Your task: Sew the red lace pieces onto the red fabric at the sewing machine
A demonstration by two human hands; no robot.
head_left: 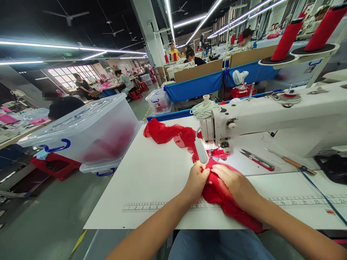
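A strip of sheer red fabric (217, 190) runs from my lap-side table edge up to the sewing machine (207, 131). Beyond the needle area it lies bunched across the white table. My left hand (197, 180) is closed, pinching the fabric's left edge just in front of the presser foot (210, 153). Close beside it, my right hand (235, 185) rests over the cloth with its fingers together, gripping it; the thumb is mostly hidden. A small white lamp (201, 150) on a bent stem hangs by the machine head, just above my left hand.
Thread snips (257, 160) and a wooden-handled pointed tool (290, 161) lie right of the needle. A printed ruler (146, 207) runs along the front edge. Red thread cones (287, 39) stand above right. Clear plastic bins (108, 126) stand left, with co-workers beyond.
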